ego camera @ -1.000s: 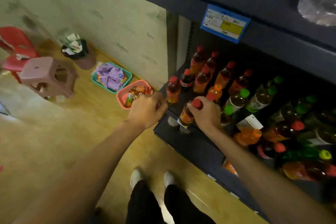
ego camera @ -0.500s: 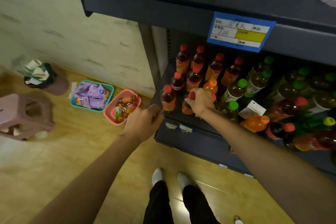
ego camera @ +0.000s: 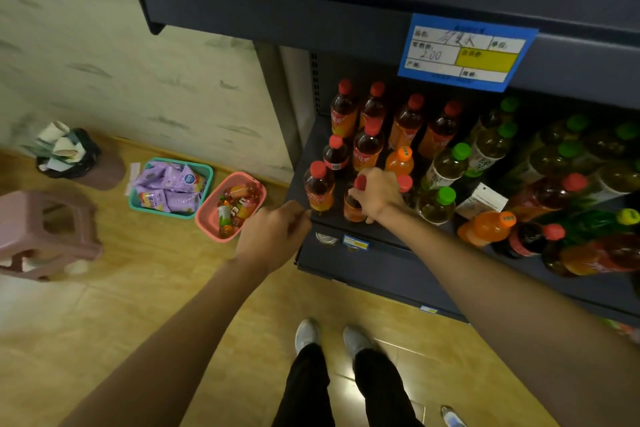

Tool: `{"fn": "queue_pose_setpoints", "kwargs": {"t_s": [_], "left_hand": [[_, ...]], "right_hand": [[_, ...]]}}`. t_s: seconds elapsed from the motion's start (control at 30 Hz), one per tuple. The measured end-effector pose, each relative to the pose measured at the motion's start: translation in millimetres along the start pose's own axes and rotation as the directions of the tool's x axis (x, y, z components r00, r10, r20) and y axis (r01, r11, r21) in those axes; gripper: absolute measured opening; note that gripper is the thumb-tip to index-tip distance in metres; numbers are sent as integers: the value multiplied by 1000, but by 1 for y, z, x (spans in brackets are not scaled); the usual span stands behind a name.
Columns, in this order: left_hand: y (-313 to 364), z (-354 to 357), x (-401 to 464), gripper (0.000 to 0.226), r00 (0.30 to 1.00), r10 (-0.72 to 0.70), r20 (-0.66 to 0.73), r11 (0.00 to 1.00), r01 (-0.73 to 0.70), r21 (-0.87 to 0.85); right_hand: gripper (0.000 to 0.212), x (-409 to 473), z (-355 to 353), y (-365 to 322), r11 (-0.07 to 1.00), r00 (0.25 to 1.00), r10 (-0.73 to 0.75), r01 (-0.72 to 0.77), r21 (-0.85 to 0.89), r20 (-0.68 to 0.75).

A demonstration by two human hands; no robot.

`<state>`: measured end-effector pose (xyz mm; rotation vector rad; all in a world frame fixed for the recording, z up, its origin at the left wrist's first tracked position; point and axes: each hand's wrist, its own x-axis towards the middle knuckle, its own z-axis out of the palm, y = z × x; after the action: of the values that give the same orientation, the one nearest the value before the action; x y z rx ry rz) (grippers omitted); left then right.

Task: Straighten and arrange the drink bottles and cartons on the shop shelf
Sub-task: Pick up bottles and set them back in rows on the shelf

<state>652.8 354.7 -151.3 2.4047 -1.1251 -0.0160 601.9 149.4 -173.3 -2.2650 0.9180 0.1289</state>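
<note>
Head view: I look down at the shelf [ego camera: 363,263].
Left hand [ego camera: 273,236]: my grip loosely curled, holding nothing, at the shelf's near left corner.
Right hand [ego camera: 375,192]: my grip closed round a red-capped bottle [ego camera: 353,206], upright at the near edge, just right of another bottle [ego camera: 318,189].

The shelf [ego camera: 363,263] looks like matt dark painted metal. On it the bottles [ego camera: 367,146] are glossy clear plastic with smooth caps. Left of the shelf, the floor [ego camera: 138,288] shows wood-look planks with a slight sheen, and two plastic baskets [ego camera: 204,218] look matt.
</note>
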Motion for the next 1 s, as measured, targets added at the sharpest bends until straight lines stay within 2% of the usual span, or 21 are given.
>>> {"fn": "queue_pose_setpoints", "kwargs": {"t_s": [0.07,0.17,0.23,0.47,0.63,0.77,0.9,1.0], "left_hand": [[1,-1,1,29,1000,-12,13,1000,12,5],[3,-3,4,34,999,-18,30,1000,18,17],[3,-6,9,30,999,-26,33,999,25,22],[3,-17,57,19,995,-104,5,994,104,16],[-1,-5,115,19,974,-165,156,986,157,61],[1,14,160,17,944,-220,246,972,233,-25],[-3,34,197,20,911,-172,375,984,176,25],[-7,49,210,33,882,-136,451,990,102,100]], "right_hand": [[22,-1,-2,-3,1000,1000,-2,1,-23,-5],[39,-7,-6,-7,1000,1000,-17,17,-25,-8],[46,-13,-13,-10,999,999,-46,45,-27,-21],[32,-47,-46,-26,967,938,-251,253,-23,-237],[26,-60,-58,-34,953,886,-282,303,-2,-369],[25,-65,-63,-29,968,874,-235,250,-21,-425],[23,-69,-67,-23,977,862,-196,212,-19,-467],[23,-71,-67,-18,979,859,-172,202,12,-482]]}}
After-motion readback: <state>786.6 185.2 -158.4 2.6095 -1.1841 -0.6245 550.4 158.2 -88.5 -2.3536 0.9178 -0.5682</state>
